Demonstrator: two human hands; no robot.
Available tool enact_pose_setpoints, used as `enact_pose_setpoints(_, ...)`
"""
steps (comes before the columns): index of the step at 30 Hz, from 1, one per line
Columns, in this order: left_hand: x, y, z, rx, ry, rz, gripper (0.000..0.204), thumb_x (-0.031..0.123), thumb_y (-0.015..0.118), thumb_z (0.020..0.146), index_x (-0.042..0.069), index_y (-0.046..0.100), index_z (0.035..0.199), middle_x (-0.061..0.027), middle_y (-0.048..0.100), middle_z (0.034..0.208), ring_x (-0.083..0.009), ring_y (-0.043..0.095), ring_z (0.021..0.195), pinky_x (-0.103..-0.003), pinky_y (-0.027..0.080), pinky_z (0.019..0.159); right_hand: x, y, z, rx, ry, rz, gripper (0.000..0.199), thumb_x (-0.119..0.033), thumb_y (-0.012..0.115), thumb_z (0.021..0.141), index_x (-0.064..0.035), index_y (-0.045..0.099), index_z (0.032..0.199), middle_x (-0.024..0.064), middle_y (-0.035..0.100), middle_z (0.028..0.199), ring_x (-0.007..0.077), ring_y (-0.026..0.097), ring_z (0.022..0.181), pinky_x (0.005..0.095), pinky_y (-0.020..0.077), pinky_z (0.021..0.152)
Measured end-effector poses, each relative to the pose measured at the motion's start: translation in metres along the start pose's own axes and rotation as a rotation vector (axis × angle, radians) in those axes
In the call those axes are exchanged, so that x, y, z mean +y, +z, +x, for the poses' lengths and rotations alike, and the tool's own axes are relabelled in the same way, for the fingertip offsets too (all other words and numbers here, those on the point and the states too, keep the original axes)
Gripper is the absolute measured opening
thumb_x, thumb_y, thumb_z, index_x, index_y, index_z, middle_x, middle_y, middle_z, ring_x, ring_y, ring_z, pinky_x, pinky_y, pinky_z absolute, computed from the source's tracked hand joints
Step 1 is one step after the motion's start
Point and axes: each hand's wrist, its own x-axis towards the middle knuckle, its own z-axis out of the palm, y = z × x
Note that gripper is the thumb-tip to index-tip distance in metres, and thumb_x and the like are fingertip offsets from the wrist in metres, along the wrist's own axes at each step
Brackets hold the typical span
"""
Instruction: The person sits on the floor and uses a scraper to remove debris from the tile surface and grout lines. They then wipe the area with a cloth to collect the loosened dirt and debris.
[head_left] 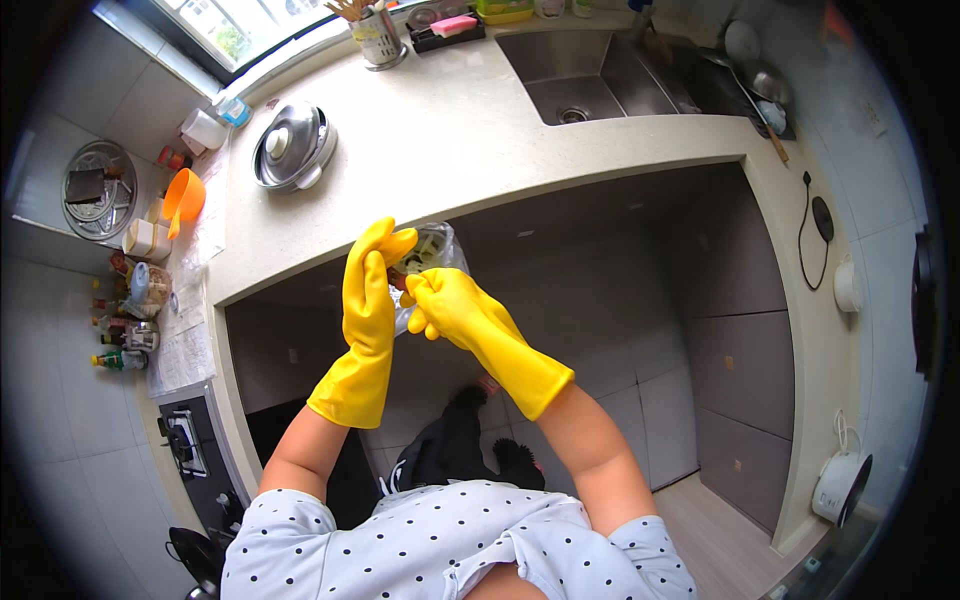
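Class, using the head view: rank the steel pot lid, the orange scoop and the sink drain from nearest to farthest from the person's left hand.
From the left hand, gloved yellow:
1. Steel pot lid, on the counter, up and left of the hand.
2. Orange scoop, farther left, at the counter's edge.
3. Sink drain, far up and right, in the sink.

Two yellow gloves [365,300], one clear bag [432,250], one steel lid [292,145], one sink [590,75], one orange cup [183,197].
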Motion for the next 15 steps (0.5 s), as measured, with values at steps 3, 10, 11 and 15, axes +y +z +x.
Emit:
enact_pose_setpoints(3, -0.041, -0.044, 0.009, 0.011, -0.158, -0.177, 0.037, 0.021, 0.038, 0.108, 0.0, 0.052, 0.135, -0.017, 0.065, 0.121, -0.0254, 0.063, 0.114, -0.035, 0.047, 0.1, -0.009, 0.017, 0.042, -0.035, 0.144, -0.244, 0.033, -0.029, 0.048, 0.103, -0.0056, 0.067, 0.113, 0.0102, 0.071, 0.09, 0.0153, 0.062, 0.059, 0.0296, 0.0496, 0.058)
enact_pose_setpoints(10, -0.106, -0.089, -0.01, -0.006, -0.252, -0.075, 0.033, 0.009, 0.042, 0.105, -0.001, 0.051, 0.136, -0.0168, 0.061, 0.129, -0.0257, 0.059, 0.122, -0.038, 0.04, 0.11, 0.024, 0.033, 0.089, 0.136, 0.22, -1.003, 0.027, -0.025, 0.048, 0.099, -0.011, 0.069, 0.108, 0.0117, 0.075, 0.096, 0.0248, 0.072, 0.083, 0.0388, 0.0535, 0.076)
enact_pose_setpoints(11, -0.108, -0.087, -0.013, -0.055, -0.172, 0.007, 0.035, -0.002, 0.043, 0.1, -0.001, 0.054, 0.133, -0.0157, 0.063, 0.128, -0.0259, 0.059, 0.123, -0.038, 0.04, 0.109, 0.02, 0.031, 0.086, 0.13, 0.244, -0.948, 0.027, -0.026, 0.048, 0.099, -0.0108, 0.069, 0.108, 0.0121, 0.075, 0.096, 0.0244, 0.072, 0.081, 0.0383, 0.0538, 0.075)
enact_pose_setpoints(15, -0.084, -0.08, -0.006, -0.466, 0.225, 0.742, 0.05, -0.006, 0.056, 0.08, 0.008, 0.062, 0.127, -0.017, 0.061, 0.132, -0.0403, 0.054, 0.124, -0.046, 0.04, 0.108, 0.038, 0.021, 0.086, 0.159, 0.315, -0.26, 0.036, -0.034, 0.046, 0.101, -0.0057, 0.068, 0.107, 0.0096, 0.075, 0.082, 0.0189, 0.067, 0.065, 0.0341, 0.0522, 0.066)
